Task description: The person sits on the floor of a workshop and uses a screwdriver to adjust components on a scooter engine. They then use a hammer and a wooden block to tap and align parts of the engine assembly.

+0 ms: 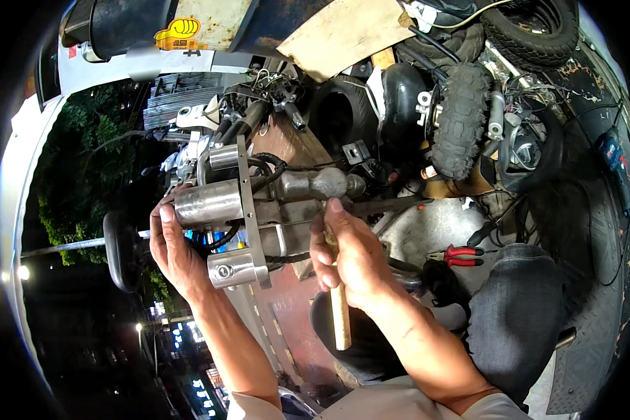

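My left hand (178, 255) grips the left end of a steel assembly, with fingers around a large machined cylinder (210, 201). This cylinder and a shorter one (232, 267) are fixed to an upright drilled metal plate (255, 248). Cast metal parts (315, 183) and black cables extend behind the plate. My right hand (350, 255) is closed around a yellowish stick or handle (340, 322), which hangs down past the palm. Its upper end is hidden at my thumb, beside a dark flat bar (388, 204) running to the right; whether they join I cannot tell.
Tyres (458, 119), cables and metal parts crowd the back and right. Red-handled pliers (462, 256) lie on a pale surface by my jeans-clad knee (514, 308). A cardboard sheet (336, 35) stands at top, a blue power tool (612, 150) far right. Foliage and lights show left.
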Available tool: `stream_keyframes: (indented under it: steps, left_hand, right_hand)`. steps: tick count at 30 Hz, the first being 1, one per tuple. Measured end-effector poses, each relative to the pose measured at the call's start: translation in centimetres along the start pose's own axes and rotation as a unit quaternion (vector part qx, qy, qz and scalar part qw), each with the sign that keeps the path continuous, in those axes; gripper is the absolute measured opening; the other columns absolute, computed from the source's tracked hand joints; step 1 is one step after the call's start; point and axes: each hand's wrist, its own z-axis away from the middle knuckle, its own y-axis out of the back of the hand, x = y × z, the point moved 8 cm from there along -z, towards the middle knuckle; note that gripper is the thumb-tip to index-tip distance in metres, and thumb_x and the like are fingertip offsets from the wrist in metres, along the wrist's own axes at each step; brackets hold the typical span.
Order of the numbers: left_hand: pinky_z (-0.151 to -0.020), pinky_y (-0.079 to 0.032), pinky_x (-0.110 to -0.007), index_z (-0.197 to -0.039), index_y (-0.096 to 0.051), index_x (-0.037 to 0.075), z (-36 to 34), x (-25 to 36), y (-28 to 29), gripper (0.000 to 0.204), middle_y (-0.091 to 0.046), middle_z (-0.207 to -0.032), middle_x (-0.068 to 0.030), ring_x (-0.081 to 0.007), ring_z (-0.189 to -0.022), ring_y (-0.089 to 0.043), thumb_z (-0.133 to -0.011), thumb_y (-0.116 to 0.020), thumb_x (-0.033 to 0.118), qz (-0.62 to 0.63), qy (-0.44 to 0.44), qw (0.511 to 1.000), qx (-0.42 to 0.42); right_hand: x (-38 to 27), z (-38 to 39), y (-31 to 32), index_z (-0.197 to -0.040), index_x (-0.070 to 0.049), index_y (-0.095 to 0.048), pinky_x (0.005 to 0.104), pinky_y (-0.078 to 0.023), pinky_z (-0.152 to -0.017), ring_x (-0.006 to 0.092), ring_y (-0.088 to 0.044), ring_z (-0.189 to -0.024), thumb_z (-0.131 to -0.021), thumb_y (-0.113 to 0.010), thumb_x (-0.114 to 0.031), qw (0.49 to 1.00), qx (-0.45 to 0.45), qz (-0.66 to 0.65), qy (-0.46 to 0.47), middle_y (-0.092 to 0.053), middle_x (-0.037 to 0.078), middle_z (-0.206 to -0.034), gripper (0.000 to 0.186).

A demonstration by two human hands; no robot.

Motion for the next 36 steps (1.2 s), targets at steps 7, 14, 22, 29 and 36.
stream_keyframes:
  steps: [7,14,22,29,36]
  left_hand:
    - [-0.101,-0.045,-0.035,-0.117,-0.068,-0.001,-0.1,0.0,-0.2,0.041,-0.072,-0.113,-0.0123,-0.018,-0.105,-0.063,-0.103,-0.063,0.037,0.0,0.018,1.0,0.006]
    - [-0.101,-0.045,-0.035,-0.117,-0.068,-0.002,-0.2,0.4,-0.4,0.038,-0.072,-0.113,-0.0122,-0.0184,-0.104,-0.063,-0.102,-0.064,0.033,0.008,-0.002,1.0,-0.013]
    - [-0.101,-0.045,-0.035,-0.114,-0.068,0.0,0.1,0.4,-0.4,0.037,-0.073,-0.111,-0.0117,-0.0186,-0.105,-0.064,-0.101,-0.065,0.034,-0.002,0.02,1.0,0.002]
    - [-0.1,-0.045,-0.034,-0.114,-0.068,-0.001,0.0,0.4,-0.7,0.037,-0.072,-0.111,-0.0115,-0.0179,-0.103,-0.063,-0.101,-0.066,0.033,0.018,0.0,1.0,-0.009]
    - [-0.101,-0.045,-0.036,-0.114,-0.068,0.0,0.0,0.4,-0.6,0.032,-0.071,-0.112,-0.0113,-0.0183,-0.104,-0.062,-0.101,-0.066,0.03,0.033,-0.003,0.999,-0.02]
  right_hand:
    - [1.6,-0.8,-2.3,-0.095,-0.009,-0.056,0.0274,-0.04,-0.039,0.0084,-0.042,-0.04,-0.107,-0.042,-0.059,0.998,-0.045,-0.026,-0.047,-0.048,-0.003,-0.06,0.054]
    - [0.6,-1.8,-1.2,-0.087,-0.009,-0.051,0.0287,-0.035,-0.036,0.0096,-0.038,-0.037,-0.109,-0.039,-0.057,0.999,-0.014,-0.044,-0.007,-0.044,-0.002,-0.059,0.054]
    - [0.1,-1.2,-1.9,-0.085,-0.01,-0.049,0.0249,-0.034,-0.037,0.0062,-0.039,-0.041,-0.112,-0.037,-0.048,0.991,-0.04,0.13,0.009,-0.043,-0.003,-0.059,0.048]
    - [0.6,-0.9,-2.0,-0.089,-0.01,-0.05,0.0265,-0.036,-0.039,0.0072,-0.039,-0.042,-0.111,-0.04,-0.05,0.996,-0.041,0.074,-0.01,-0.044,-0.002,-0.06,0.046]
    - [0.0,-0.3,-2.2,-0.081,-0.012,-0.049,0.0277,-0.034,-0.038,0.0072,-0.038,-0.041,-0.11,-0.042,-0.052,0.999,0.004,0.037,-0.019,-0.041,-0.003,-0.057,0.05]
